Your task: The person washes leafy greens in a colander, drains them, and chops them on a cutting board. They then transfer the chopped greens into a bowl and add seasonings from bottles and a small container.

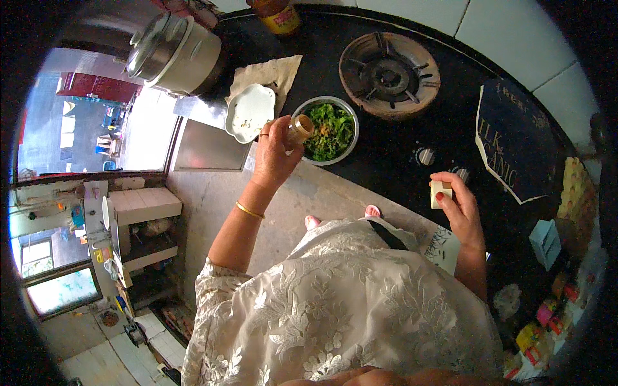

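Tilted at the left rim of a metal bowl (357, 130) is a small clear jar (300, 127) of brownish powder, held in my left hand (276, 154). The bowl holds chopped green leaves (330, 126) with some orange-brown powder on top. My right hand (459, 207) grips a pale cap (441, 195) near the stove knobs, over the edge of the black counter. Just left of the bowl, a scalloped white dish (248, 108) with small bits in it rests partly on a sheet of brown paper (285, 72).
A gas burner (388, 77) lies beyond the bowl, with control knobs (425, 157) nearer me. A lidded cooker (181, 55) stands at the back left and a jar (280, 17) at the back. Dark printed packaging (516, 135), a light-blue box (545, 243) and several packets (533, 337) lie on the right.
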`<state>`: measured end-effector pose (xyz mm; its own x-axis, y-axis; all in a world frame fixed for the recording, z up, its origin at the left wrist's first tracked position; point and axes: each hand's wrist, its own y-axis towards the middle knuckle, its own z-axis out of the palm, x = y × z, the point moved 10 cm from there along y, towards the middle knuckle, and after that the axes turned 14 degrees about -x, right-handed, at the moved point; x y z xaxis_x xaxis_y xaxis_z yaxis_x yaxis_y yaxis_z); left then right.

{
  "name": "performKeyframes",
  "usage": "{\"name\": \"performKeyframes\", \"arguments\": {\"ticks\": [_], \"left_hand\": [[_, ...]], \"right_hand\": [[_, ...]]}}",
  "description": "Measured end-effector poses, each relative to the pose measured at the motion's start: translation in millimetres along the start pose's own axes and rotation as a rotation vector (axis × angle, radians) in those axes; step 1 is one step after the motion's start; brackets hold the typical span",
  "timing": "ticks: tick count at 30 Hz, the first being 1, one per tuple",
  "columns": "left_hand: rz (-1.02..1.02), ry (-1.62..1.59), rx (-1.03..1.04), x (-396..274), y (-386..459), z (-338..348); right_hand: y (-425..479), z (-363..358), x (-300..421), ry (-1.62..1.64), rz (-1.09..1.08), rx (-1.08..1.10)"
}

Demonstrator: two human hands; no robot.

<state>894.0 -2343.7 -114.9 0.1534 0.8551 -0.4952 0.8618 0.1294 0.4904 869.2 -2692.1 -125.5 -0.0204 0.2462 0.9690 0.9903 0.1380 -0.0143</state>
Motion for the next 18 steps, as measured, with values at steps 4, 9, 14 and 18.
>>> {"name": "performKeyframes", "arguments": {"ticks": [4, 9, 14, 18], "left_hand": [[-0.049, 0.112, 0.084, 24.9, -15.4, 11.5], [-0.039, 0.118, 0.060, 16.5, -22.0, 6.5], [-0.116, -0.019, 0.012, 15.3, -30.3, -3.6], [-0.406, -0.581, -0.043, 23.1, -49.7, -1.2]], "right_hand": [[-0.1, 0.1, -5.1, 0.019, 0.020, 0.024], [-0.6, 0.1, -7.9, 0.011, 0.016, 0.033], [-6.3, 7.4, -2.7, 0.019, 0.046, 0.035], [-19.0, 18.6, 13.3, 0.003, -0.041, 0.050]]}}
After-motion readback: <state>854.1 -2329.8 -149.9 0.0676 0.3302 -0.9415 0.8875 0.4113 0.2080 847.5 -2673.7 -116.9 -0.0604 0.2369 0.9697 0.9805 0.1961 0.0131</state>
